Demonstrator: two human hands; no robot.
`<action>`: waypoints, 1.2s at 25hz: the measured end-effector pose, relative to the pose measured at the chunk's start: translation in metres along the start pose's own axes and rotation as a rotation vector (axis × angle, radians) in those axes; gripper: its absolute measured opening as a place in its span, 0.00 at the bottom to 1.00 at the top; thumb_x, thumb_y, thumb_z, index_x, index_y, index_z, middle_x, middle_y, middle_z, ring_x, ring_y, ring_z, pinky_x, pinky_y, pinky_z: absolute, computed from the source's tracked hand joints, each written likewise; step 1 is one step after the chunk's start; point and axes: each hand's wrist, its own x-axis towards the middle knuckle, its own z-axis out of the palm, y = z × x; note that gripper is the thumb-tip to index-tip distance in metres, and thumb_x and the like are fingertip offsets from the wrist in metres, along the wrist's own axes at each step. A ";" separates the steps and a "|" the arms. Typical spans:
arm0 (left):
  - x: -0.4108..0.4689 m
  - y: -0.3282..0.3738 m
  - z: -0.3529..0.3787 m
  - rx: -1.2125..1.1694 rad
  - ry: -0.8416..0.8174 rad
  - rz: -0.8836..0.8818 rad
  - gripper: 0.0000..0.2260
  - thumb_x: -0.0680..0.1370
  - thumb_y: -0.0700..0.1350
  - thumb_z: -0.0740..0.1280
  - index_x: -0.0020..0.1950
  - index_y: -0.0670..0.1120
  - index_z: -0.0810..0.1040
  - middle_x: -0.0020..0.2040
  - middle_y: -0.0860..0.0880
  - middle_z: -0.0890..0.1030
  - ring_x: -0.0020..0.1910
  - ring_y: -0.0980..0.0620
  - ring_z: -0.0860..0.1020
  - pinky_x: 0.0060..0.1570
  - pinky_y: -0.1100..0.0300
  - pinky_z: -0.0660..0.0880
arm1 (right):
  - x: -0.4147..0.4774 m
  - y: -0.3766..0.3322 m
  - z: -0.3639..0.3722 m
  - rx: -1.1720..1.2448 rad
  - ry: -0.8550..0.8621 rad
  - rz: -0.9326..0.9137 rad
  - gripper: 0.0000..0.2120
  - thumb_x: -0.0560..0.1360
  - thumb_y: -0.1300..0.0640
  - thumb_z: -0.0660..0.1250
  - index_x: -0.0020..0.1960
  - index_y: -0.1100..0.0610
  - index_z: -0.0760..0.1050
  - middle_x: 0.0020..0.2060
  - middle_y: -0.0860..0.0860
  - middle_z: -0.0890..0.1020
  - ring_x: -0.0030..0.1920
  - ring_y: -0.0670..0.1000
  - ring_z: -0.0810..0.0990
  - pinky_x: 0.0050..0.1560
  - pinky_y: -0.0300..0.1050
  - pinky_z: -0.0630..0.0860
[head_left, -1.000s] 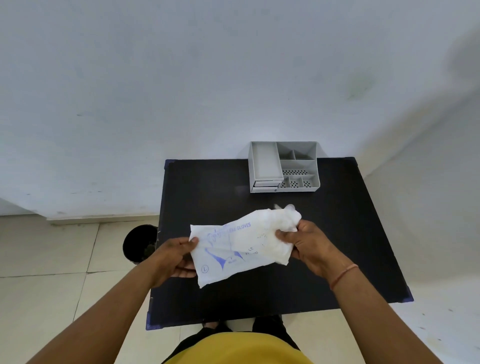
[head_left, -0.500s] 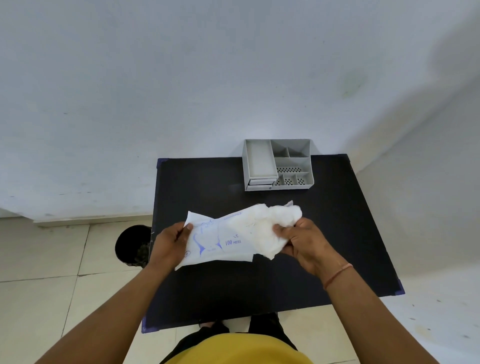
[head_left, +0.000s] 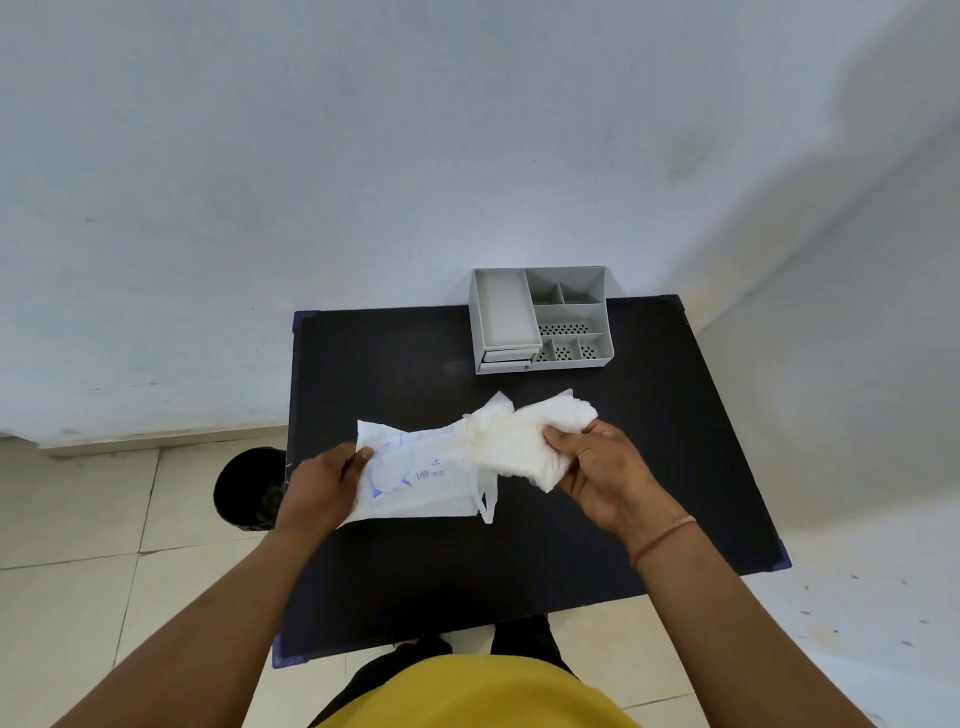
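comparing this frame with the two before it, i log one change: the wad of gloves (head_left: 524, 441) stands further out of the printed packet (head_left: 415, 467) than it did a second ago. the packet's 9 o'clock half now lies flatter and emptier, with its blue print facing up.

hand states:
- left hand (head_left: 324, 480): thumb on top and fingers beneath, pinching the packet's 9 o'clock end. it acts as the anchor.
- right hand (head_left: 597, 467): fingers curled round the wad at the 3 o'clock end, thumb pressed into the white material. it acts as the puller.

location: packet and wad are held between the two hands over the middle of the black table (head_left: 519, 571). i cannot tell whether the packet's lower edge touches the surface. the wad's free tip points toward 1 o'clock, near the grey organiser (head_left: 540, 322), which sits at the table's 12 to 1 o'clock edge, apart from the wad. a black bin (head_left: 244, 491) stands on the floor off the 9 o'clock side.

meaning for the work: i judge extraction to be partly done. part of the wad is still inside the packet mouth, so the hands need more separation along the 9-to-3 line. risk: gloves may spill loose if the grip on the wad slackens.
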 end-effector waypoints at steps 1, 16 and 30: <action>0.003 -0.005 -0.002 0.044 0.038 0.047 0.16 0.87 0.53 0.62 0.55 0.43 0.84 0.45 0.41 0.88 0.44 0.37 0.85 0.44 0.51 0.75 | -0.001 -0.003 -0.002 0.004 -0.005 0.041 0.11 0.81 0.69 0.68 0.62 0.62 0.80 0.57 0.59 0.88 0.54 0.58 0.88 0.45 0.52 0.89; -0.016 -0.011 0.039 0.103 -0.078 -0.316 0.41 0.82 0.62 0.67 0.86 0.43 0.56 0.82 0.36 0.67 0.80 0.32 0.66 0.74 0.36 0.69 | -0.012 -0.026 -0.025 -0.829 0.177 -0.258 0.09 0.80 0.59 0.72 0.60 0.56 0.81 0.53 0.51 0.86 0.50 0.50 0.85 0.50 0.46 0.82; -0.018 0.145 -0.022 -2.043 -0.957 -0.301 0.10 0.85 0.52 0.64 0.45 0.64 0.77 0.25 0.56 0.65 0.23 0.59 0.62 0.26 0.64 0.65 | -0.051 0.025 0.007 -0.765 -0.002 -0.815 0.36 0.74 0.70 0.69 0.74 0.40 0.72 0.76 0.35 0.72 0.78 0.37 0.67 0.78 0.41 0.65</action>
